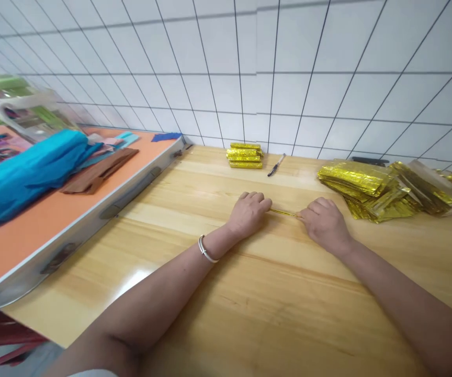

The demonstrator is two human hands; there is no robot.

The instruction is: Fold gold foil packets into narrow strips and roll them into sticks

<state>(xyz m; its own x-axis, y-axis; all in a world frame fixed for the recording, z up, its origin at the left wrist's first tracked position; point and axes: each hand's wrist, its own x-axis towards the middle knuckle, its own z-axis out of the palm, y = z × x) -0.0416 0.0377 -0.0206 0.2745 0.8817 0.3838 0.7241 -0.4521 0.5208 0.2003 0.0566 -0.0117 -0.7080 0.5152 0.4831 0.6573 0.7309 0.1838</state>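
My left hand [248, 213] and my right hand [324, 223] rest on the wooden table [273, 298], fingers curled. Between them runs a thin gold foil strip [283, 212], each end pinched by one hand. A loose heap of gold foil sheets [383, 191] lies just right of my right hand. A small neat stack of folded gold foil pieces [245, 155] sits farther back near the tiled wall. A silver bangle circles my left wrist.
A black pen [275, 165] lies beside the small stack. To the left stands an orange-topped table [33, 230] with blue cloth [25, 173], brown fabric pieces [100, 170] and green items. A white tiled wall [249, 68] closes the back.
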